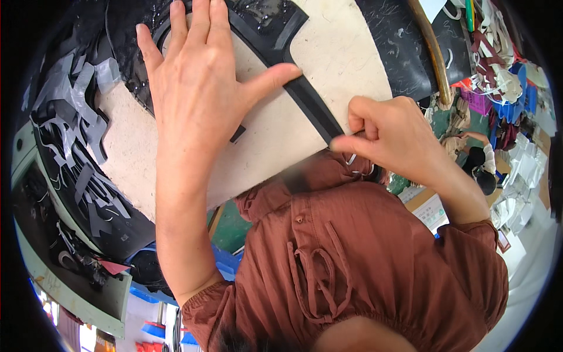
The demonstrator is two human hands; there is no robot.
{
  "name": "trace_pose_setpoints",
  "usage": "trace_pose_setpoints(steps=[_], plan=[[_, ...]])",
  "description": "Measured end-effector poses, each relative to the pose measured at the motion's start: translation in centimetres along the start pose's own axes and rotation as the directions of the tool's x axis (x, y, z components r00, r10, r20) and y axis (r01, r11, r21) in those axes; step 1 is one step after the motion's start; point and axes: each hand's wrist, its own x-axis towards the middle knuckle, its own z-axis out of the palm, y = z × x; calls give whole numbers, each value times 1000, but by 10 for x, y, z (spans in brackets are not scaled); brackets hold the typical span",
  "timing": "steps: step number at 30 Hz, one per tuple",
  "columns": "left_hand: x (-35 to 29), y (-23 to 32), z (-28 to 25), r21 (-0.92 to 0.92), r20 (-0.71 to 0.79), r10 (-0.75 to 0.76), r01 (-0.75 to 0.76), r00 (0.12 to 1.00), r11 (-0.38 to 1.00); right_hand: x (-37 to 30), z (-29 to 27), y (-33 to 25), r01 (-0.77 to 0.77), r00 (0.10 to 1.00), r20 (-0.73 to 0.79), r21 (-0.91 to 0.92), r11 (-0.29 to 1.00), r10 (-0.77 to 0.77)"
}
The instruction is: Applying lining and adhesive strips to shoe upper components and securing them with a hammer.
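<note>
A black shoe-upper-like piece (pixel 270 44) with curved cut-outs lies on a cream board (pixel 264 155). One long black strip (pixel 314 105) of it runs down toward the board's near edge. My left hand (pixel 196 82) is spread flat over the piece, its thumb stretched right to touch the strip. At the strip's near end, my right hand (pixel 402 132) has its fingers curled and its thumb pressed on the end. A small dark scrap (pixel 237 134) shows beside my left wrist.
Grey strips and cut pieces (pixel 88 170) are heaped on the left. A wooden-handled tool (pixel 434 53) lies on a dark sheet (pixel 387 35) at the upper right. Farther right are a purple crate (pixel 476 101), blue bins (pixel 513 97), white materials and another person (pixel 484 161).
</note>
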Motion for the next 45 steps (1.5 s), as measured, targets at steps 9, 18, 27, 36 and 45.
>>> trace_pose_setpoints(steps=[9,18,27,36,45], plan=[[5,1,-2,-88,-7,-36,35,999,995,84,-62,109,-216,607,-712,-576,789,-354],[-1,-3,-2,-123,37,-79,83,996,989,11,-73,-4,316,505,-696,-401,860,-510],[1,-1,-2,-107,41,-82,86,996,991,18,-68,-8,689,458,-533,-293,663,-712],[1,0,0,-110,38,-92,96,995,989,46,-61,2,526,579,-523,-348,776,-626],[-3,-8,-8,-138,43,-59,64,997,988,45,-50,-20,757,524,-505,-94,647,-686]])
